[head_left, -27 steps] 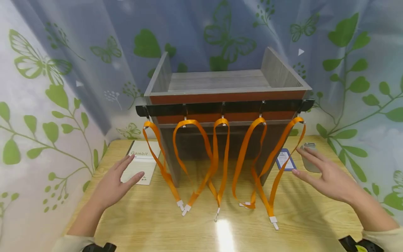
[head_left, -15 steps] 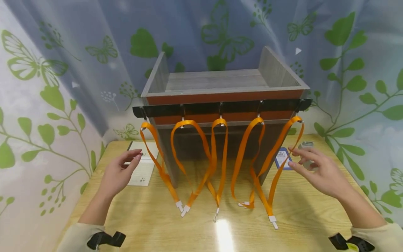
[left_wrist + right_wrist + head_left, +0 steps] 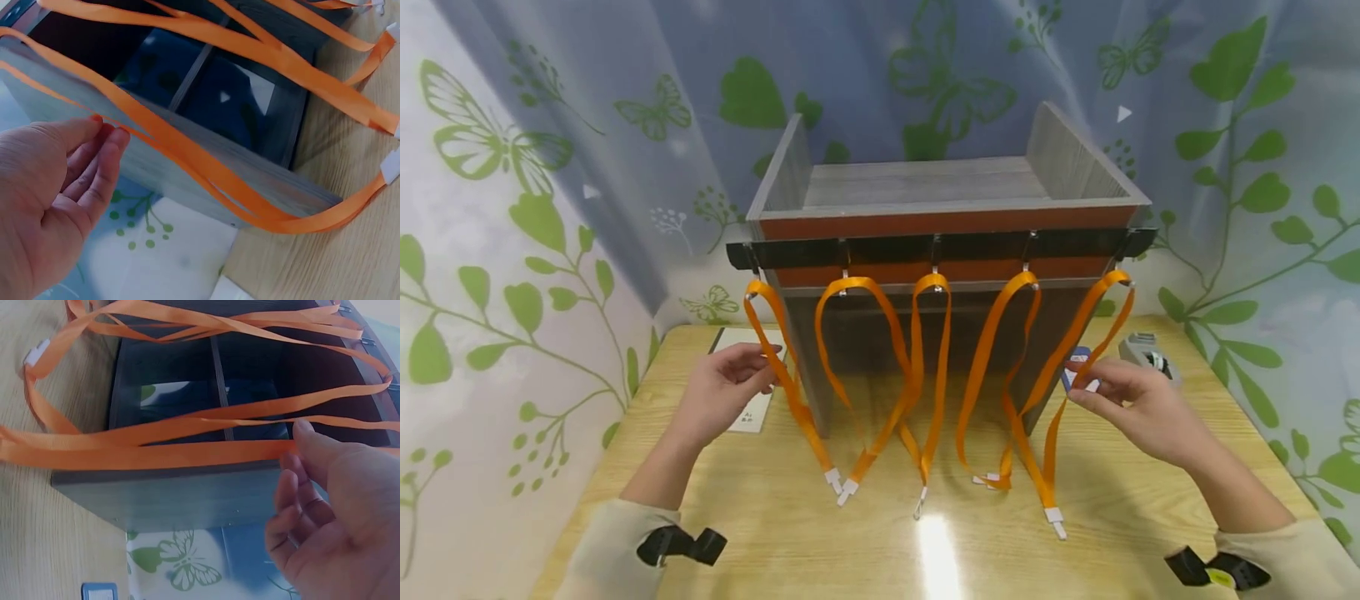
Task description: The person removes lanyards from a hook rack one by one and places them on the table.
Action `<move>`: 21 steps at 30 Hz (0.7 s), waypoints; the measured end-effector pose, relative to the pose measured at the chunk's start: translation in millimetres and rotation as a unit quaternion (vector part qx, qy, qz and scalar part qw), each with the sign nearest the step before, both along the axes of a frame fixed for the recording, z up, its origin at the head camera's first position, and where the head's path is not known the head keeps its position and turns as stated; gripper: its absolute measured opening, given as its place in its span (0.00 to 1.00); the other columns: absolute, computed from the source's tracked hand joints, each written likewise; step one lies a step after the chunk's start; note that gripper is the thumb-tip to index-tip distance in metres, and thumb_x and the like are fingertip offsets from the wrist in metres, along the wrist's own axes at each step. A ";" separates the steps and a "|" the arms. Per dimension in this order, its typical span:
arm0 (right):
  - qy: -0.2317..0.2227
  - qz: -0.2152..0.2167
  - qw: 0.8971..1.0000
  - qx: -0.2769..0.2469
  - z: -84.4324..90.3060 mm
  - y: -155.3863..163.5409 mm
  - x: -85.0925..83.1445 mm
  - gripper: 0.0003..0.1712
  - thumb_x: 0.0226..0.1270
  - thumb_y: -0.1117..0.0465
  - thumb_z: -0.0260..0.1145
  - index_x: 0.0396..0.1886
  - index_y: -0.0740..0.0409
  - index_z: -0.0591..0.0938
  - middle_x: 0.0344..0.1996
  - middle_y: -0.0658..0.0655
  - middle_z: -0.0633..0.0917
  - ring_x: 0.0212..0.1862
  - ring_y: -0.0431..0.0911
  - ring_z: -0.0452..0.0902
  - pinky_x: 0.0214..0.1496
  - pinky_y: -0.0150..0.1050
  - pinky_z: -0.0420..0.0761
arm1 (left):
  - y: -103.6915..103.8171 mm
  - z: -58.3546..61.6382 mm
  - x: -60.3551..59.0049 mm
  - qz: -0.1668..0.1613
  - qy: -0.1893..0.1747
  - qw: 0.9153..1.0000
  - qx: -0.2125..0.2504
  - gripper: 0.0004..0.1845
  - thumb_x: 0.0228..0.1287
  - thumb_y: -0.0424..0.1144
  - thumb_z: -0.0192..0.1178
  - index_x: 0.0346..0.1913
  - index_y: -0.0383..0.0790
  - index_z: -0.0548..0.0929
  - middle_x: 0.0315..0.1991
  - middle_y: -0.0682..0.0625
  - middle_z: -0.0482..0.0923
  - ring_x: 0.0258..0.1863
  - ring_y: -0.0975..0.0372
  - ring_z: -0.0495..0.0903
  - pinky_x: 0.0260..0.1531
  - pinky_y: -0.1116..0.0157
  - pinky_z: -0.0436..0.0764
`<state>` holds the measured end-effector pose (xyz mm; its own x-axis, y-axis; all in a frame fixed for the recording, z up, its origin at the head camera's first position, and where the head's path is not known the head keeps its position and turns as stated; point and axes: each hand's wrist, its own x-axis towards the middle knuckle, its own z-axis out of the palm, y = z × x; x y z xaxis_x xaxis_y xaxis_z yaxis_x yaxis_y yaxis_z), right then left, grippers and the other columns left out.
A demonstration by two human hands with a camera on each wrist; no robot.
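Several orange lanyards hang from hooks on a black bar [image 3: 985, 248] across the front of a grey wooden shelf unit [image 3: 925, 185]. My left hand [image 3: 711, 402] pinches the leftmost lanyard [image 3: 169, 140] partway down one strand, thumb and fingertips meeting at the strap. On the other side, my right hand [image 3: 1150, 412] has the rightmost lanyard [image 3: 212, 455] between thumb and index finger. Both lanyards still hang from their hooks, and their white clips [image 3: 1055, 523] dangle low. The middle lanyard [image 3: 917, 358] hangs untouched.
On the wooden table [image 3: 820, 558], a white notebook [image 3: 752, 412] lies left of the unit, partly behind my left hand. To the right are a blue-framed card [image 3: 100, 590] and a small grey object [image 3: 1140, 343]. Patterned curtain [image 3: 850, 75] surrounds the back and sides.
Both hands have moved inward from beside the shelf unit to the outermost lanyards. Their spread fingers have closed, and each now pinches a strap.
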<state>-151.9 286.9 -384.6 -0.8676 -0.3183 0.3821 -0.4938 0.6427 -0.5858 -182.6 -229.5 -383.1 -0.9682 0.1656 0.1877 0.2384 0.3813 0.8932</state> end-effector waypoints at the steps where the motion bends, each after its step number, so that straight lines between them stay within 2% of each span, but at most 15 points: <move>1: 0.002 0.004 1.000 -0.007 -1.2 -1.6 0.0 0.08 0.65 0.67 0.70 0.38 0.48 0.87 0.26 0.44 0.81 0.26 0.35 0.75 0.25 0.29 0.75 | 1.7 0.4 0.6 -0.001 -0.007 1.000 0.006 0.16 0.68 0.32 0.63 0.57 0.34 0.83 0.41 0.39 0.87 0.33 0.64 0.88 0.36 0.64 0.89; 4: 0.009 0.003 1.000 -0.030 -3.9 -7.2 -0.6 0.08 0.65 0.69 0.69 0.36 0.51 0.88 0.28 0.44 0.83 0.25 0.35 0.75 0.23 0.28 0.76 | 7.5 1.6 1.3 0.007 -0.031 0.999 0.016 0.18 0.67 0.35 0.64 0.58 0.36 0.83 0.39 0.43 0.88 0.32 0.59 0.89 0.37 0.63 0.90; 7: 0.016 0.003 0.999 -0.051 -5.4 -13.8 -2.0 0.09 0.64 0.70 0.69 0.35 0.50 0.88 0.27 0.45 0.83 0.24 0.35 0.75 0.23 0.28 0.76 | 14.7 2.5 1.0 0.020 -0.041 0.998 0.035 0.19 0.67 0.34 0.64 0.59 0.32 0.83 0.38 0.42 0.89 0.31 0.57 0.90 0.37 0.63 0.90; 12: 0.030 0.003 0.997 -0.066 -6.7 -24.2 -4.9 0.12 0.63 0.69 0.71 0.29 0.45 0.86 0.18 0.46 0.79 0.19 0.37 0.69 0.18 0.30 0.69 | 27.8 -0.1 0.6 0.039 -0.047 0.996 0.059 0.22 0.63 0.28 0.63 0.60 0.25 0.79 0.36 0.38 0.89 0.27 0.61 0.89 0.34 0.65 0.90; 16: 0.006 -0.036 0.996 -0.076 -7.7 -29.9 -3.9 0.07 0.63 0.65 0.72 0.30 0.48 0.87 0.17 0.46 0.79 0.19 0.38 0.69 0.18 0.31 0.68 | 37.9 -4.8 1.1 0.062 -0.050 0.994 0.077 0.23 0.62 0.28 0.65 0.61 0.27 0.79 0.34 0.40 0.89 0.25 0.65 0.88 0.33 0.65 0.90; 19: -0.020 -0.065 0.994 -0.089 -8.9 -34.2 -1.4 0.02 0.64 0.62 0.72 0.31 0.52 0.88 0.18 0.46 0.81 0.20 0.40 0.72 0.19 0.32 0.71 | 44.7 -7.3 2.9 0.082 -0.043 0.992 0.086 0.23 0.62 0.28 0.65 0.60 0.27 0.80 0.35 0.37 0.89 0.24 0.66 0.88 0.32 0.66 0.89; 21: -0.030 -0.086 0.991 -0.097 -9.3 -37.9 0.7 0.04 0.64 0.59 0.73 0.30 0.53 0.89 0.18 0.45 0.83 0.21 0.41 0.74 0.20 0.32 0.72 | 48.6 -8.5 3.6 0.092 -0.036 0.991 0.090 0.22 0.61 0.28 0.65 0.59 0.26 0.80 0.36 0.33 0.88 0.24 0.67 0.88 0.31 0.67 0.89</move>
